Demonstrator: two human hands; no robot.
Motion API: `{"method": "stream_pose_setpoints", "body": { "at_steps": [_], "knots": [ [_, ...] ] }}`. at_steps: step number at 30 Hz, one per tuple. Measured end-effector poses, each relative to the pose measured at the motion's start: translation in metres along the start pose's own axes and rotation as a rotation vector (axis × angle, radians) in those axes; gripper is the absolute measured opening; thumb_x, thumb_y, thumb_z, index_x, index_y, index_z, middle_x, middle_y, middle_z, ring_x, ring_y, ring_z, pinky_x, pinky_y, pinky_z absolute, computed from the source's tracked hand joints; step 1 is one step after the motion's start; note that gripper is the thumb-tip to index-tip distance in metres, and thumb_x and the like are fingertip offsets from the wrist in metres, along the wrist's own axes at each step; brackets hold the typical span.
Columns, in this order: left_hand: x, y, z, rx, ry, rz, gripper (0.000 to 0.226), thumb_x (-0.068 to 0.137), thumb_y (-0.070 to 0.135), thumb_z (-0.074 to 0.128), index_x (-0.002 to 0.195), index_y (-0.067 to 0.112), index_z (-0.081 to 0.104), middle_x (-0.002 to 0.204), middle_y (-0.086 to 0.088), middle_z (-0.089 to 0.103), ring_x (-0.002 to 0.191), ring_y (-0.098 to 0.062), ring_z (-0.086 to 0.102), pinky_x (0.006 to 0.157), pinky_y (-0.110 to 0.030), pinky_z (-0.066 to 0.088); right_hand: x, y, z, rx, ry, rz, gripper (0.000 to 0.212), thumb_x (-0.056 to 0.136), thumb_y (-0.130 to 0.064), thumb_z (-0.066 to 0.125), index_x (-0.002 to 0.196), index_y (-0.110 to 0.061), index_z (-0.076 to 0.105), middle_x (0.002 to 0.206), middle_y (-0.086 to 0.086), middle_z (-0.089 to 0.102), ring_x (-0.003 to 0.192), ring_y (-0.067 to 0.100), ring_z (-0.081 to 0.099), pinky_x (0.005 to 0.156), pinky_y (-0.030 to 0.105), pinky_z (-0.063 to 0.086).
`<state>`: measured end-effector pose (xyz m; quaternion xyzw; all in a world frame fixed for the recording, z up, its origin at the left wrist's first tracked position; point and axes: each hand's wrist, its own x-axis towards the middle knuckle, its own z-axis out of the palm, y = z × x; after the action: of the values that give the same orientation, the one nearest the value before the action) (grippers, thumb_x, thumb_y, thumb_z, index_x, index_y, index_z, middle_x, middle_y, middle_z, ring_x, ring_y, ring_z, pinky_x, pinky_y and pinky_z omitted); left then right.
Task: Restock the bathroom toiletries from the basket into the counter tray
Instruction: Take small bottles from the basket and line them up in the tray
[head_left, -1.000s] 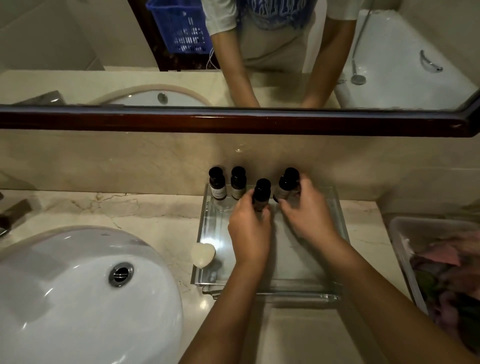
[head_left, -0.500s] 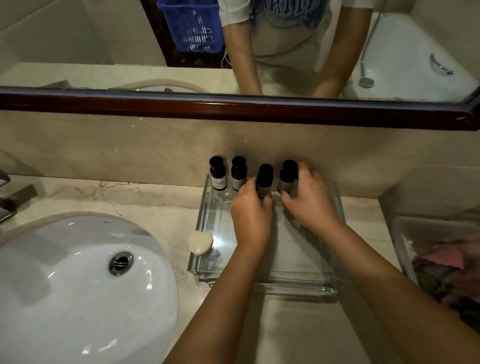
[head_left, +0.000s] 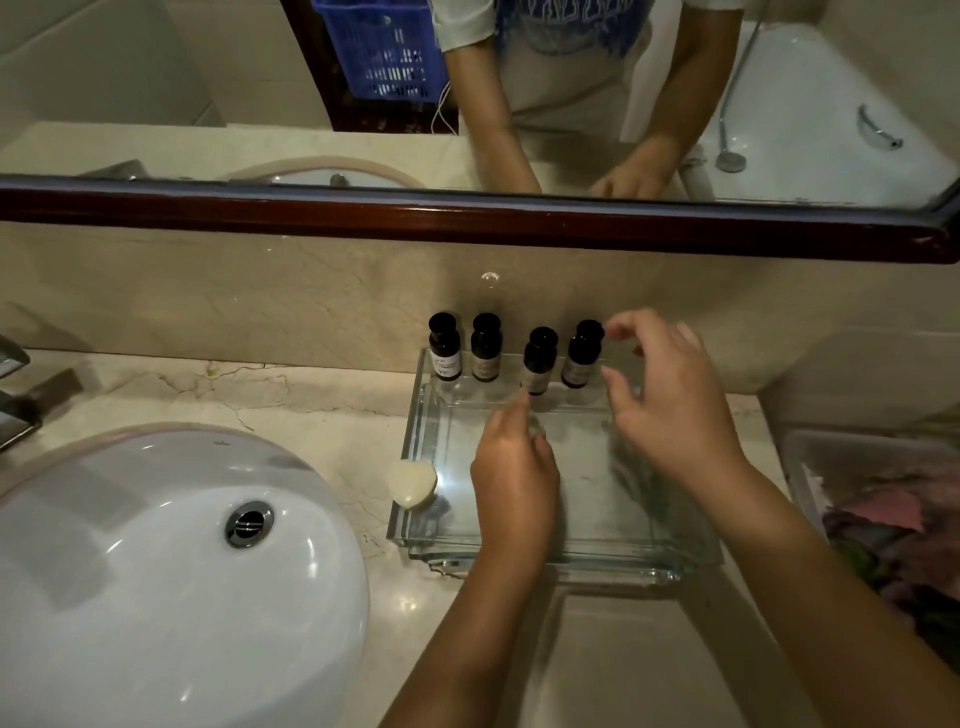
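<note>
Several small dark bottles with black caps stand upright in a row along the back of the clear glass tray (head_left: 524, 564). The third bottle (head_left: 540, 364) and the rightmost bottle (head_left: 582, 358) stand free. My left hand (head_left: 511, 483) hovers over the tray just in front of the third bottle, fingers loosely curled, holding nothing. To the right of the rightmost bottle, my right hand (head_left: 670, 395) hangs with relaxed spread fingers and does not touch it. A pale heart-shaped soap (head_left: 413, 483) lies at the tray's front left.
A white basin (head_left: 156, 571) fills the left of the marble counter, with a tap (head_left: 15, 395) at the far left. A translucent bin (head_left: 810, 457) with pink and green contents stands right of the tray. The mirror above reflects a blue basket (head_left: 384, 52).
Both hands let go of the two right-hand bottles and drew back slightly. Those bottles now stand upright in the row.
</note>
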<state>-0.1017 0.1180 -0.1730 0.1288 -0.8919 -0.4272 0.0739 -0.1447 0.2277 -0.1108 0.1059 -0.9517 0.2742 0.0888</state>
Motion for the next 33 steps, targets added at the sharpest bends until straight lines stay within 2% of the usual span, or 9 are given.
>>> {"method": "stream_pose_setpoints", "body": {
  "at_steps": [2, 4, 6, 8, 10, 12, 19, 24, 33],
  "knots": [
    [-0.005, -0.004, -0.002, 0.066, -0.070, 0.081, 0.040, 0.090, 0.001, 0.050, 0.129, 0.006, 0.055, 0.135, -0.009, 0.053, 0.122, -0.022, 0.052, 0.096, -0.016, 0.034, 0.013, -0.013, -0.006, -0.063, -0.054, -0.134, 0.029, 0.087, -0.009, 0.058, 0.115, -0.014, 0.058, 0.112, -0.002, 0.060, 0.109, 0.019, 0.046, 0.088, 0.028, 0.036],
    [-0.005, -0.006, 0.000, 0.178, -0.128, 0.151, 0.039, 0.089, 0.001, 0.052, 0.128, 0.002, 0.055, 0.136, -0.016, 0.050, 0.129, -0.029, 0.045, 0.104, -0.028, 0.037, 0.026, -0.024, -0.007, -0.157, -0.135, -0.219, 0.030, 0.089, -0.014, 0.056, 0.118, -0.016, 0.058, 0.114, -0.001, 0.061, 0.113, 0.020, 0.045, 0.093, 0.032, 0.036],
    [-0.003, -0.008, 0.003, 0.310, -0.135, 0.205, 0.040, 0.086, 0.003, 0.058, 0.126, 0.001, 0.055, 0.133, -0.022, 0.051, 0.128, -0.036, 0.043, 0.100, -0.036, 0.043, 0.035, -0.031, -0.002, -0.242, -0.168, -0.260, 0.033, 0.090, -0.018, 0.054, 0.123, -0.018, 0.056, 0.115, 0.001, 0.062, 0.114, 0.021, 0.046, 0.094, 0.034, 0.039],
    [0.001, -0.005, 0.002, 0.377, -0.153, 0.235, 0.043, 0.089, 0.010, 0.056, 0.131, 0.004, 0.050, 0.136, -0.021, 0.047, 0.130, -0.037, 0.038, 0.100, -0.036, 0.042, 0.040, -0.036, 0.003, -0.302, -0.187, -0.261, 0.036, 0.090, -0.021, 0.054, 0.126, -0.020, 0.054, 0.112, 0.003, 0.064, 0.112, 0.022, 0.048, 0.093, 0.035, 0.041],
    [0.006, -0.004, 0.000, 0.411, -0.231, 0.215, 0.045, 0.096, 0.018, 0.045, 0.139, 0.008, 0.037, 0.145, -0.015, 0.034, 0.137, -0.030, 0.024, 0.108, -0.032, 0.031, 0.042, -0.037, 0.009, -0.374, -0.218, -0.254, 0.033, 0.091, -0.022, 0.053, 0.124, -0.020, 0.056, 0.110, 0.004, 0.064, 0.110, 0.023, 0.049, 0.090, 0.035, 0.041],
    [0.010, -0.005, -0.003, 0.443, -0.247, 0.197, 0.044, 0.098, 0.023, 0.039, 0.140, 0.010, 0.034, 0.145, -0.012, 0.030, 0.136, -0.027, 0.020, 0.109, -0.031, 0.028, 0.045, -0.036, 0.012, -0.421, -0.237, -0.231, 0.030, 0.092, -0.023, 0.053, 0.121, -0.019, 0.059, 0.109, 0.006, 0.064, 0.109, 0.025, 0.050, 0.088, 0.035, 0.041],
    [0.017, -0.006, -0.008, 0.459, -0.275, 0.182, 0.050, 0.100, 0.025, 0.034, 0.146, 0.008, 0.024, 0.145, -0.010, 0.027, 0.135, -0.026, 0.018, 0.105, -0.032, 0.034, 0.051, -0.036, 0.013, -0.340, -0.256, -0.134, 0.030, 0.091, -0.022, 0.057, 0.121, -0.022, 0.061, 0.110, 0.010, 0.064, 0.110, 0.028, 0.055, 0.084, 0.037, 0.046],
    [0.020, -0.007, -0.010, 0.437, -0.298, 0.176, 0.051, 0.100, 0.028, 0.034, 0.147, 0.010, 0.024, 0.147, -0.009, 0.026, 0.137, -0.026, 0.015, 0.104, -0.034, 0.035, 0.052, -0.033, 0.016, -0.250, -0.232, -0.131, 0.027, 0.088, -0.022, 0.061, 0.115, -0.021, 0.065, 0.108, 0.008, 0.068, 0.106, 0.027, 0.060, 0.088, 0.040, 0.051],
    [0.023, -0.009, -0.012, 0.436, -0.297, 0.193, 0.050, 0.099, 0.030, 0.036, 0.145, 0.012, 0.027, 0.147, -0.009, 0.026, 0.137, -0.025, 0.015, 0.107, -0.034, 0.033, 0.055, -0.030, 0.016, -0.188, -0.243, -0.153, 0.029, 0.085, -0.019, 0.066, 0.114, -0.017, 0.067, 0.109, 0.008, 0.070, 0.108, 0.025, 0.060, 0.094, 0.038, 0.047]
  ]
}}
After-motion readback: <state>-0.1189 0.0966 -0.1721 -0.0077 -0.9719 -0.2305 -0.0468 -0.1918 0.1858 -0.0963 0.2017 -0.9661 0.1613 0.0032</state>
